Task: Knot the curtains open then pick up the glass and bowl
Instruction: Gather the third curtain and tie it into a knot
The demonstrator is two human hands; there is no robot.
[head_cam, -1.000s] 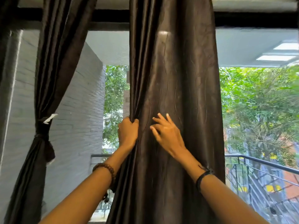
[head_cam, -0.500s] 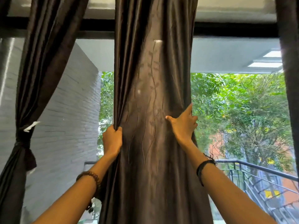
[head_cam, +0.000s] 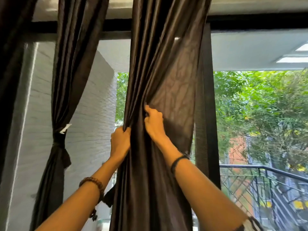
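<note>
A dark brown satin curtain (head_cam: pixel 150 64) hangs in the middle of the window, gathered into folds. My left hand (head_cam: pixel 120 142) grips its bunched left edge at about chest height. My right hand (head_cam: pixel 154 122) sits just above and to the right, its fingers curled into a fold of the same cloth. A thin stretched part of the curtain spreads to the right of my right hand. Further left hangs a second dark curtain (head_cam: pixel 70 64), tied in a knot (head_cam: pixel 58 142) at mid height. No glass or bowl is in view.
A black window post (head_cam: pixel 207 97) stands just right of the curtain. Behind the pane are a grey brick wall (head_cam: pixel 93 114), green trees (head_cam: pixel 258 105) and a black metal railing (head_cam: pixel 266 170). A dark strip of another curtain (head_cam: pixel 10 64) hangs at the far left.
My right hand has come in from the curtain's right edge towards the left hand, bunching the cloth narrower. The left hand has kept its grip. The view has shifted right.
</note>
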